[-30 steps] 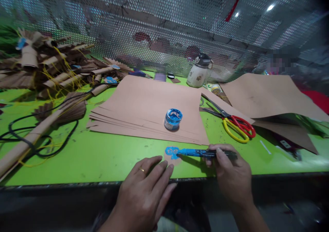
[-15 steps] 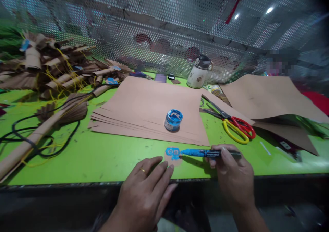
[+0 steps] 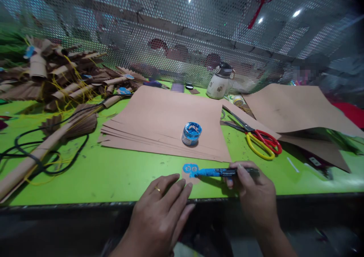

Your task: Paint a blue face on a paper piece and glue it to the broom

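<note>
My right hand (image 3: 254,196) grips a black permanent marker (image 3: 224,172) whose front half is smeared with blue paint. Its tip touches a small round piece of brown paper (image 3: 187,176) that lies near the table's front edge. Blue paint covers much of the upper part of this disc, with bare ring shapes left in it. At the disc's lower left edge, my left hand (image 3: 162,211) rests with its fingers stretched out, fingertips against the paper. An uncapped jar of blue paint (image 3: 191,139) stands just behind, on a stack of brown paper sheets (image 3: 167,109).
Scissors (image 3: 263,141) with red and yellow handles lie right of the stack. Behind them are a bottle (image 3: 218,82) and large brown paper sheets (image 3: 295,105). Rolled paper pieces (image 3: 68,74) with yellow string pile at left, beside a black cord (image 3: 81,154). A perforated metal panel (image 3: 127,33) stands behind.
The marker tip lifted slightly off to the right, then came back down onto the disc. The blue patch has grown a little. My left hand has stayed in place.
</note>
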A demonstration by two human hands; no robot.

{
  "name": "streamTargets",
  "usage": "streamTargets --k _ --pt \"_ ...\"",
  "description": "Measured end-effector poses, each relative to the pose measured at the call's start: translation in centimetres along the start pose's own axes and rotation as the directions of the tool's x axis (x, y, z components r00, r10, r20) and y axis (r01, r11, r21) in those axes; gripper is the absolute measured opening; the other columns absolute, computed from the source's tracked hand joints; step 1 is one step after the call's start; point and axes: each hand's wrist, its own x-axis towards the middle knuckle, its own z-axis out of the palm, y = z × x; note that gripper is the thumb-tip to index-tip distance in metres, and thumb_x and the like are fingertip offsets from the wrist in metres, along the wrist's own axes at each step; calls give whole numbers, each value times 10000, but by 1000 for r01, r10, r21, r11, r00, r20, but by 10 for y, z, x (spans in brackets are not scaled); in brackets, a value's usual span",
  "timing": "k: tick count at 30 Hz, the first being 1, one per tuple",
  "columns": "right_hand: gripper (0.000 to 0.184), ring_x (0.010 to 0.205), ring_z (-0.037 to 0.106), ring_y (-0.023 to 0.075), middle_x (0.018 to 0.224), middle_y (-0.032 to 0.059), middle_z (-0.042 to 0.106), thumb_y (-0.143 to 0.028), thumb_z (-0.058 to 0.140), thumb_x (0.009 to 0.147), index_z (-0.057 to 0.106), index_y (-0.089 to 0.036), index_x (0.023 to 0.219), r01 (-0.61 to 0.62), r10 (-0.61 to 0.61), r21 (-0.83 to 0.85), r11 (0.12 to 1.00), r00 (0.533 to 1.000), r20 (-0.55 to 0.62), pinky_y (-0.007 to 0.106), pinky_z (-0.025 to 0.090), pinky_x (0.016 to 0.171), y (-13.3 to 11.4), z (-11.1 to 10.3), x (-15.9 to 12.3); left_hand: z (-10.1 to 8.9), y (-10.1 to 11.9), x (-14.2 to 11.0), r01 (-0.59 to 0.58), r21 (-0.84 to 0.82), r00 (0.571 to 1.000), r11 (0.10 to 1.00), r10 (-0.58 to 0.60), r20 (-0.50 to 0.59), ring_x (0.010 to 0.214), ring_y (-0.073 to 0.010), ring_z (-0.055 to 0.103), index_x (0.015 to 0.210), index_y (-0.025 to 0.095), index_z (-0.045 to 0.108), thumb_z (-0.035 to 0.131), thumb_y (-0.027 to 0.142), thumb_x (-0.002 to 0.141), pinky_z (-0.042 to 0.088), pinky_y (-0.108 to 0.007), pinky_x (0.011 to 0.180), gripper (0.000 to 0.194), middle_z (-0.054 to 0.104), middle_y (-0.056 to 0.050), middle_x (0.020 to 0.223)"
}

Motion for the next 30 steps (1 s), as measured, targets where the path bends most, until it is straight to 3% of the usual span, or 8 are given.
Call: streamTargets --k 5,14,25,30 --pt "115 499 641 123 579 -18 671 -310 671 892 699 -201 866 107 -93 -107 988 987 127 201 550 480 -6 1 0 1 -1 -3 -13 7 1000 1000 12 16 1067 -282 612 1151 91 681 627 152 898 533 -430 872 266 724 -103 1088" --pt "136 526 678 158 610 0 703 -328 665 881 707 -199 889 132 -95 -200 971 978 184 245 593 499 -6 -1 0 1 -1 -1 -13 16 1000 1000 13 4 1061 -270 613 1134 108 685 603 167 918 531 -411 874 239 730 -89 1070" --pt "125 498 658 146 583 -11 687 -316 667 876 709 -205 836 141 -107 -195 971 979 173 231 570 475 -7 -1 0 1 -2 -2 -12 3 1000 1000 12 27 1080 -281 599 1162 91 681 625 154 904 506 -437 895 271 725 -93 1117" --pt "118 512 655 139 585 -21 682 -330 669 876 704 -218 861 67 -54 -158 985 995 87 230 579 508 -9 4 -4 1 -1 -2 -24 2 999 1000 24 25 1078 -286 597 1149 87 685 635 157 897 507 -434 889 266 727 -97 1092"
